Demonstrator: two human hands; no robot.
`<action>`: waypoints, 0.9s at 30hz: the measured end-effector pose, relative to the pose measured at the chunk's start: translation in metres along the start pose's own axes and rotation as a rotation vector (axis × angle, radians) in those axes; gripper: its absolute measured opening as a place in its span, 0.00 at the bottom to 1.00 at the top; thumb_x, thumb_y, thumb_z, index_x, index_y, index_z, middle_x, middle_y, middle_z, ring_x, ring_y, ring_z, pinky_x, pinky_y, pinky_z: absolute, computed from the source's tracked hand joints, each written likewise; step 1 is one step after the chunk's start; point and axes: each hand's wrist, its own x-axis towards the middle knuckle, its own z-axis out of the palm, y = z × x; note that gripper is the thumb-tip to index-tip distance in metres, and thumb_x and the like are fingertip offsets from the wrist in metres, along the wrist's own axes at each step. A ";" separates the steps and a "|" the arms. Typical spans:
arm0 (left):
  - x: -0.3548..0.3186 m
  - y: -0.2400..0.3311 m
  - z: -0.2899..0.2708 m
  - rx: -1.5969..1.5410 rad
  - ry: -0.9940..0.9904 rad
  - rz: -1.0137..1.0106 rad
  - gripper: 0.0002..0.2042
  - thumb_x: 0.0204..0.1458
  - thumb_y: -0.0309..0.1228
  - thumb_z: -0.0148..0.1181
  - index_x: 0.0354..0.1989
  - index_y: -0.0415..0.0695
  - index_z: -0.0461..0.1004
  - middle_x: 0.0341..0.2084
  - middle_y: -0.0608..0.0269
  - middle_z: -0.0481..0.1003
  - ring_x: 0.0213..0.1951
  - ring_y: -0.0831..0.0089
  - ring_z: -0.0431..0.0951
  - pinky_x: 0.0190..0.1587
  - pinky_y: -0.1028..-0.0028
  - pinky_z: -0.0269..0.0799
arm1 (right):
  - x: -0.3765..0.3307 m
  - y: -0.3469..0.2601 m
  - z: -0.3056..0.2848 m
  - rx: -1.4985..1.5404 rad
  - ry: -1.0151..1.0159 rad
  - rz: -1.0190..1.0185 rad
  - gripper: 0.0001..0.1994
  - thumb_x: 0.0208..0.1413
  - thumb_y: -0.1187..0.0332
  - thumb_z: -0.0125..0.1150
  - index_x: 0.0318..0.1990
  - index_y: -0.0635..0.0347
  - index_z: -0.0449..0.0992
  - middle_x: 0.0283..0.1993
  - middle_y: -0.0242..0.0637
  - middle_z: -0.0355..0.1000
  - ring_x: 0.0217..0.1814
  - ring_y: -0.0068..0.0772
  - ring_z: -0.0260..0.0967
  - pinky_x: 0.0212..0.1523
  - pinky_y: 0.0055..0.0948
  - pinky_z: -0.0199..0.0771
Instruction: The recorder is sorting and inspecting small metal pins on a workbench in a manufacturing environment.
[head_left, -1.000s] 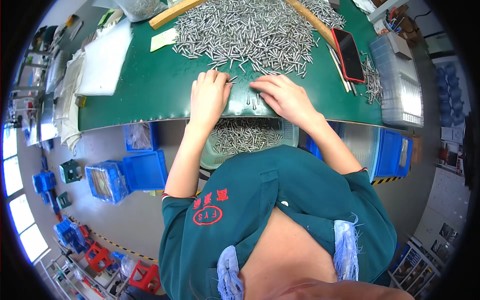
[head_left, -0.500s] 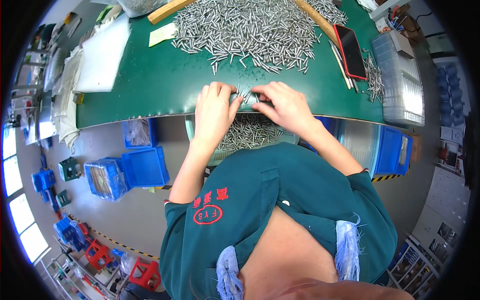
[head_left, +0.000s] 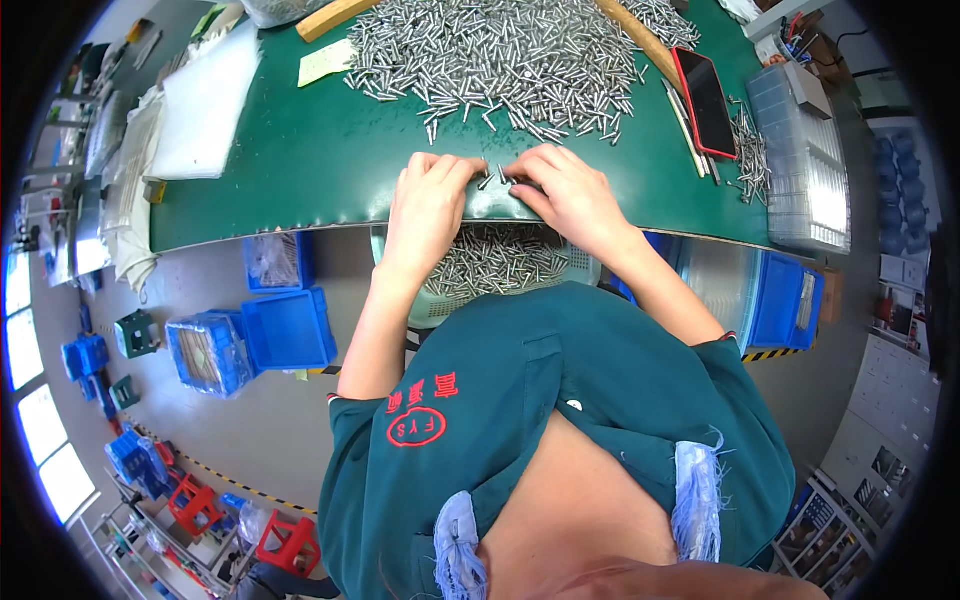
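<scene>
Over the near edge of the green table, my left hand (head_left: 430, 198) and my right hand (head_left: 572, 196) face each other, fingers curled. Small silver metal pins (head_left: 486, 181) show at the left fingertips, which are closed on them. A slim metal pin (head_left: 502, 174) stands at the tips of my right thumb and forefinger, closed as well. How many each hand holds is hidden. Beyond my hands spreads a large heap of metal pins (head_left: 500, 65). Below the table edge, between my forearms, a pale green basket (head_left: 585, 275) holds more of these pins.
Wooden bars (head_left: 335, 18) flank the heap. A red-edged phone (head_left: 704, 103) lies right, beside pens (head_left: 688, 130) and a smaller pin pile (head_left: 748, 155). Clear plastic trays (head_left: 806, 160) stand at the right edge. White sheets (head_left: 208, 105) lie left; blue bins (head_left: 290, 330) sit below.
Both hands have shifted slightly away from the table edge. Fewer pins show between them now, where a small cluster lay under the fingertips before.
</scene>
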 end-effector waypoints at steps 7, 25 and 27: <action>0.001 0.002 0.001 -0.130 -0.066 -0.061 0.22 0.45 0.17 0.52 0.52 0.44 0.68 0.32 0.62 0.74 0.36 0.63 0.73 0.43 0.66 0.67 | 0.004 -0.003 0.004 -0.023 0.056 -0.064 0.12 0.47 0.64 0.64 0.39 0.52 0.73 0.38 0.29 0.68 0.42 0.32 0.68 0.38 0.33 0.73; -0.016 0.010 0.006 0.142 0.076 -0.128 0.10 0.47 0.28 0.61 0.39 0.47 0.74 0.34 0.65 0.71 0.38 0.64 0.70 0.40 0.66 0.63 | 0.000 -0.016 -0.001 0.021 -0.037 0.063 0.14 0.49 0.60 0.65 0.44 0.47 0.76 0.42 0.31 0.68 0.42 0.31 0.70 0.38 0.29 0.73; -0.015 0.002 0.007 0.170 0.072 -0.174 0.08 0.48 0.29 0.60 0.37 0.48 0.74 0.34 0.64 0.71 0.38 0.64 0.70 0.40 0.65 0.63 | -0.002 -0.011 0.006 -0.036 -0.005 -0.003 0.13 0.49 0.61 0.64 0.43 0.44 0.77 0.41 0.28 0.69 0.41 0.29 0.69 0.37 0.29 0.73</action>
